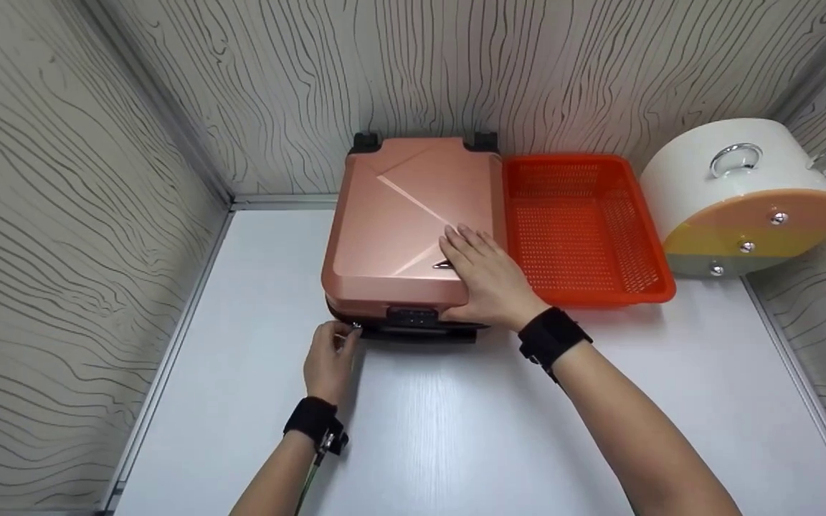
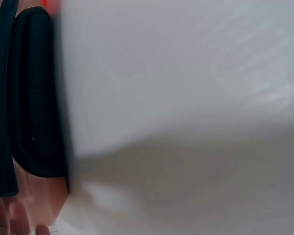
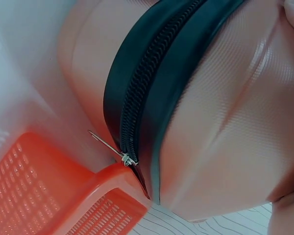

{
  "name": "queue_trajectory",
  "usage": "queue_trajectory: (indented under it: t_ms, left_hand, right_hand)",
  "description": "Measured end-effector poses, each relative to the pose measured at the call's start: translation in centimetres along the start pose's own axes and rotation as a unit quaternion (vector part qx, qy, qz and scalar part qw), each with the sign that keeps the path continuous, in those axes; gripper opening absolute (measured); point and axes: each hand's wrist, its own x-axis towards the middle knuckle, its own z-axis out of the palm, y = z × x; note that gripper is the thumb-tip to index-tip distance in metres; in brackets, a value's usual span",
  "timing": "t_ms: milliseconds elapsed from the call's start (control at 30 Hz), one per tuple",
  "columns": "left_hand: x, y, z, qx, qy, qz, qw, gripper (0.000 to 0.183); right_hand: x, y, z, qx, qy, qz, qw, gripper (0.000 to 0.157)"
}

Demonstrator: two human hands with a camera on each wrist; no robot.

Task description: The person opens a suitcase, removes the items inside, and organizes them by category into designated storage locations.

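Pinched between the thumb and fingers of your left hand (image 1: 328, 362) is a small metal zipper pull (image 1: 357, 327), at the 7 o'clock corner of a rose-coloured suitcase (image 1: 399, 208). The suitcase lies flat on the white table (image 1: 413, 437), straight ahead of you. Its long axis runs from 12 to 6 o'clock: the black wheels (image 1: 364, 142) point to 12, and the dark latch (image 1: 413, 317) faces you at 6. Your right hand (image 1: 490, 283) rests on its top near the 5 o'clock corner, fingers straight, pointing toward 11 and clamped on nothing. On that side, the right wrist view shows a second zipper pull (image 3: 126, 159) by the rim of a red mesh basket (image 1: 603, 297). The basket sits just beside the suitcase at 3 o'clock. Beyond it stands a white rounded case (image 1: 678, 186) with silver handles and a striped face.
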Motion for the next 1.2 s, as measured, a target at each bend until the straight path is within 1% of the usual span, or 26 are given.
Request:
queue_trajectory:
  t_ms: [67, 200, 300, 533, 733, 833, 933, 1100, 1200]
  left_hand:
    - [0.0, -0.1, -0.4, -0.005, -0.002, -0.001, 1.0, 0.009]
    - [0.2, -0.1, -1.1, -0.006, -0.005, 0.027, 0.9996, 0.011]
    - [0.4, -0.1, -1.6, -0.001, -0.005, 0.041, 0.9991, 0.01]
    - [1.0, -0.1, -2.6, 0.012, -0.012, 0.042, 0.999, 0.006]
    - [1.6, -0.9, -3.6, 0.026, -0.002, 0.04, 0.9989, 0.009]
    - [2.0, -1.3, -4.0, 0.029, -0.004, 0.04, 0.9988, 0.012]
    - [2.5, -1.6, -4.3, 0.029, -0.005, 0.029, 0.9991, 0.014]
    - [3.5, -2.2, -5.0, 0.017, 0.002, -0.014, 0.9997, 0.017]
    - [4.3, -2.5, -5.4, 0.003, 0.006, -0.03, 0.9995, 0.019]
  right_hand:
    - [0.0, 0.1, 0.0, -0.004, 0.001, 0.0, 1.0, 0.123]
    - [-0.1, 0.3, -0.1, -0.006, 0.002, 0.002, 1.0, 0.123]
    - [0.0, 0.4, -0.2, -0.005, -0.001, 0.002, 1.0, 0.123]
    - [-0.1, 0.6, -0.3, -0.006, -0.003, -0.004, 1.0, 0.123]
    - [-0.1, 0.6, -0.3, 0.007, 0.004, -0.012, 1.0, 0.121]
    - [-0.1, 0.6, -0.4, 0.01, 0.008, -0.011, 1.0, 0.12]
    - [-0.2, 0.6, -0.4, 0.009, 0.008, -0.009, 1.0, 0.121]
    - [0.0, 0.5, -0.3, 0.017, 0.003, -0.013, 1.0, 0.121]
    - [0.1, 0.4, -0.1, 0.021, 0.002, -0.015, 1.0, 0.121]
